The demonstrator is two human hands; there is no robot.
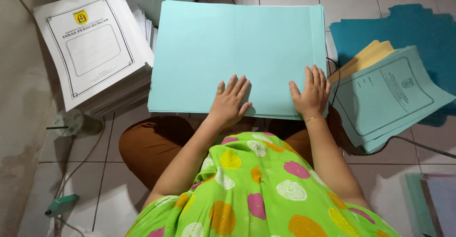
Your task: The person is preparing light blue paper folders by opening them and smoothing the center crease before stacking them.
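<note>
Head view looks down at a big stack of light blue paper [237,51] on the person's lap. Both hands lie flat and open on it, left hand [230,101] near the middle, right hand [311,92] by the right edge. White printed sheets [90,47] sit left on the floor.

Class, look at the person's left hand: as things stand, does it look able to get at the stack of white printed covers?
Probably yes. The left hand lies flat on the light blue sheets, and the white stack sits just beside them with nothing between.
</note>
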